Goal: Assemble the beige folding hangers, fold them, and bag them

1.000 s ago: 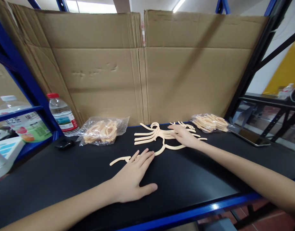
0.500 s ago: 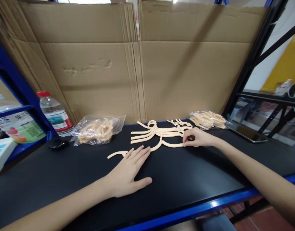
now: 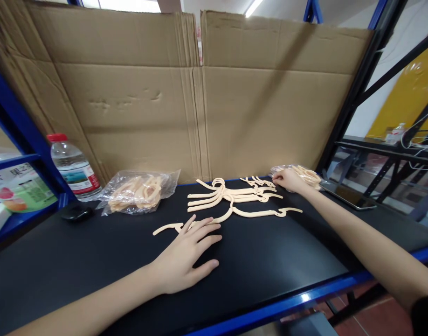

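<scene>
My left hand (image 3: 186, 254) lies flat and open on the black mat (image 3: 95, 266), its fingertips on the left arm of a cream plastic hanger (image 3: 256, 213) that lies nearest me. Behind it several more cream hangers (image 3: 228, 193) lie stacked side by side. My right hand (image 3: 287, 179) reaches to the back right, fingers curled at the edge of a clear bag of cream parts (image 3: 307, 175); what it pinches is hidden.
A second clear bag of cream parts (image 3: 139, 191) lies at back left, beside a water bottle (image 3: 74, 168) with a red cap and a small black object (image 3: 76, 213). Cardboard sheets (image 3: 200, 102) wall the back. A tablet (image 3: 350, 196) lies at right. Blue shelf edge (image 3: 305, 298) runs in front.
My right hand let go of the nearest hanger's right end and moved back and right to the bag of parts. My left hand stayed on the hanger's left arm.
</scene>
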Motion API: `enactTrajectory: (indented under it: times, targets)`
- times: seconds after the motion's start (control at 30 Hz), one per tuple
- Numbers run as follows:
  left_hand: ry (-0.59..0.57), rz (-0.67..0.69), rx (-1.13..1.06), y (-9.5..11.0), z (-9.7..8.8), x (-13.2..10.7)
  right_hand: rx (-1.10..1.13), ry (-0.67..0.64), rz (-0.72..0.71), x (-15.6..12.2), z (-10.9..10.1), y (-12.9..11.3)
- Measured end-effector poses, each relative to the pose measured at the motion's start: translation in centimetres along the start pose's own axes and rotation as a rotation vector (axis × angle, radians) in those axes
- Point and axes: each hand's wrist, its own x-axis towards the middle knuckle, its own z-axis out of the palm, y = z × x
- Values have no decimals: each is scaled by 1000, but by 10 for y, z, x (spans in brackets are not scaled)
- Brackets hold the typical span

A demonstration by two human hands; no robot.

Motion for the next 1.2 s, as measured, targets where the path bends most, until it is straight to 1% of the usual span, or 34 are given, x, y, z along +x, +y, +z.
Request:
enactTrajectory:
  times: [0.1, 0.2, 0.27, 0.37, 0.43, 0.5, 0.57, 0.7, 0.73, 0.87, 0.97, 1.1, 1.2]
  targets:
    - [2, 2, -8, 0, -1, 0, -123, -8, 3, 10, 1, 1]
    - [13, 10, -25, 0, 0, 0, -221, -30, -21, 14, 4, -1]
    - [24, 7, -30, -1, 2, 1, -262, -53, -40, 12, 6, -2]
    - [74, -6, -36, -1, 7, 0, -307, -68, -49, 5, 10, -2]
    - [110, -13, -48, -1, 10, 0, -332, -59, -42, 1, 12, -2]
    - [120, -16, -57, -1, 11, 0, -356, -35, -34, -1, 14, -3]
    - [109, -16, -58, -2, 9, 0, -372, 0, -27, -2, 15, -4]
    - [26, 7, -47, -2, 4, 0, -370, 84, -27, 0, 12, -2]
    - [22, 4, -44, -2, 4, 1, -364, 103, -32, 0, 10, -1]
    - [93, -20, -44, -1, 7, 1, -332, 190, -62, -2, 0, 4]
    - [89, 6, -49, -1, 5, 1, -295, 287, -91, -4, -8, 4]
    - [93, 29, -52, 1, 0, 0, -204, 421, -139, -9, -15, -10]
    - [154, 34, -89, 4, -1, 0, -34, 522, -205, -14, -17, -32]
